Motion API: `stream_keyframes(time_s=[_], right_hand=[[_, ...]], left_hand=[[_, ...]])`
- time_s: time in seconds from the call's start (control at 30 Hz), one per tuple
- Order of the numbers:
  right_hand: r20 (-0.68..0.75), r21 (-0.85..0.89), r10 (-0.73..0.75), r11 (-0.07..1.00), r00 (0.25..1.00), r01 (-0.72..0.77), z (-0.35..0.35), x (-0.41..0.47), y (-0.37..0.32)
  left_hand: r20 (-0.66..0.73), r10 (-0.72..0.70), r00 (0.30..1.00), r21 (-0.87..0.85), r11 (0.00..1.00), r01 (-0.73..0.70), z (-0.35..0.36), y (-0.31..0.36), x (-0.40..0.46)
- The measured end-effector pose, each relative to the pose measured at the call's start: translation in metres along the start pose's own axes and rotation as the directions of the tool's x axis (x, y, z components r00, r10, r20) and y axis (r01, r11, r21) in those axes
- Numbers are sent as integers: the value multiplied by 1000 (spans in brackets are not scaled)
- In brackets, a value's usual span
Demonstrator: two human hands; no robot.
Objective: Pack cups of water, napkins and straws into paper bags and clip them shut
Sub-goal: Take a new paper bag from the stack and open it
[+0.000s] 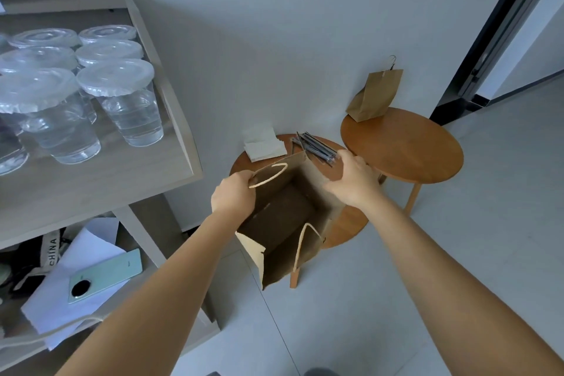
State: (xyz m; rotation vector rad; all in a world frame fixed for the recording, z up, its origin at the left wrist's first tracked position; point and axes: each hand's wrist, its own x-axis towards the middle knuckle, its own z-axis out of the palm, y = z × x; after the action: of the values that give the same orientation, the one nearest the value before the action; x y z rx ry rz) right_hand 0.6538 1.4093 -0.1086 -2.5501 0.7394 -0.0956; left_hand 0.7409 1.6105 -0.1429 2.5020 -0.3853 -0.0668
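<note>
Two bare arms reached forward to an open brown paper bag (283, 223). The bag stood on a low round table (351, 229), its mouth wide open and nothing seen inside. One rope handle hung down the near side of the bag, and the other lay by the left hand.

The left hand (233, 195) gripped the left edge of the bag. Its fingers were curled over the rim, close to the rope handle. The right hand (354, 181) held the right edge of the bag. Its fingers were bent down over the rim, and I could not tell how the fingertips lay.

Just behind the bag, on the same table, lay a bunch of dark straws (317, 146). Left of the straws sat a small pile of white napkins (264, 143).

To the right of the bag stood a second round table (406, 146). At its far edge stood another brown bag (377, 96), folded shut at the top with a clip (392, 62) on it.

To the left of the bag, higher up, was a shelf (122, 171). On it stood clear cups of water (128, 101) with lids, close together. Below that shelf lay a green phone (106, 275) on some white paper (73, 268).
</note>
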Motion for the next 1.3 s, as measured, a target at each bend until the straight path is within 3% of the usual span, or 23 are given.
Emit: stream_keyframes(time_s=[0.07,0.2,0.43,0.73,0.93,1.1,1.3], right_hand=[[92,-59,-66,996,994,71,11,4,0],[211,-221,-46,971,976,94,37,22,6],[301,-98,60,995,952,-32,59,103,40],[471,-155,133,986,872,-66,76,198,79],[513,-184,150,981,845,-62,82,230,89],[537,-181,96,983,838,3,75,238,72],[460,-154,-95,971,883,185,41,235,18]], left_hand=[[37,-1,999,-15,1000,1,5,-3,16],[116,21,993,1,1000,-22,24,-2,45],[187,-114,976,140,986,88,66,-5,107],[223,-260,939,233,950,207,126,18,177],[186,-285,940,418,889,187,151,24,195],[164,-255,953,403,899,172,145,25,195],[135,-213,968,280,945,169,111,37,184]])
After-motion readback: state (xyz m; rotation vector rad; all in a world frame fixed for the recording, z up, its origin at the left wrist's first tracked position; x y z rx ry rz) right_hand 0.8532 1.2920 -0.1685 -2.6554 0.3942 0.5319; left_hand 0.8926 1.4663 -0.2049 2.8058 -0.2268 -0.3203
